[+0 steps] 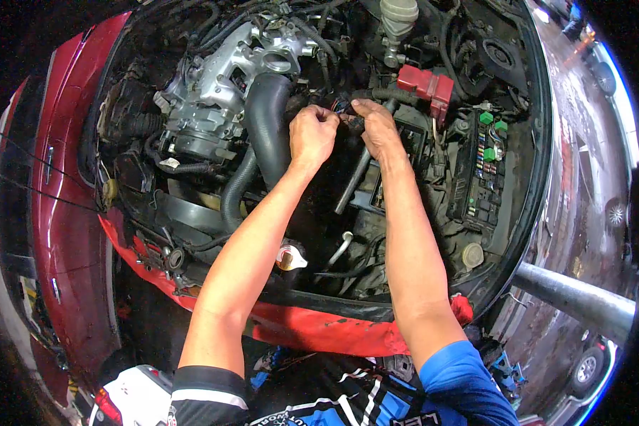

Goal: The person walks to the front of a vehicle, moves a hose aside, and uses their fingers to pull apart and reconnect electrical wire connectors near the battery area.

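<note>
Along the near edge, a bright red sheet-like cover is running across the front of the engine bay, with both bare forearms reaching over it. Just past it, a silver-and-white metal radiator cap is sitting beside the left forearm. Further in, a long grey metal tube is slanting upward and passing behind the right wrist, while a thick, curved black rubber hose is standing just beside the left hand, walling off that side. And here are the hands: the left is pinching narrow, thumb against fingers, and the right hand is also closing narrow, both holding a dark wiring bundle with thin coloured wires between them; the exact piece at the fingertips is too small to tell. Off to the right, a black fuse box with green blocks is lying open, and a red plastic cover is sitting just beyond the right hand. Past the hose, a silver cast-metal engine manifold is filling the left, and a cream-coloured plastic reservoir is standing at the back.
</note>
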A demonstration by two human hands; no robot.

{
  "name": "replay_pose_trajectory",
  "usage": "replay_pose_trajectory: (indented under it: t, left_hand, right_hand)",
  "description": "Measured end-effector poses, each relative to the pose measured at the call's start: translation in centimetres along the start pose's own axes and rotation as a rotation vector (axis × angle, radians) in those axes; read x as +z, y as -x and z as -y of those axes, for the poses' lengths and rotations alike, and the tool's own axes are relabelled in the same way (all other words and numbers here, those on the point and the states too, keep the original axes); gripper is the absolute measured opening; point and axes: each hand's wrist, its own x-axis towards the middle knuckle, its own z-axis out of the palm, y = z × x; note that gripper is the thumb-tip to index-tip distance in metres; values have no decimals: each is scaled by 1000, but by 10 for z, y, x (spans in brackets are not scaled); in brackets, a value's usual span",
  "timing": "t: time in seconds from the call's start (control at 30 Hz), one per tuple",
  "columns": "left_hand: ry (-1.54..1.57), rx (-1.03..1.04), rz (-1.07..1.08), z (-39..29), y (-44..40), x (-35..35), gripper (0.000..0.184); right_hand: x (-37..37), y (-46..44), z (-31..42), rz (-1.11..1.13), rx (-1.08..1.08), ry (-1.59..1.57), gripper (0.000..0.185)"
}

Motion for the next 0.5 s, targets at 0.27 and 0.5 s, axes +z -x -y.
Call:
replay_pose_trajectory:
  t: [0.27,0.5]
  left_hand:
    - [-110,272,-97,11,2,7,25]
    - [235,-254,58,0,-7,0,21]
  right_hand:
    - [1,-1,-2,-44,26,-34,22]
    - [-2,-12,-14,-18,-33,-23,28]
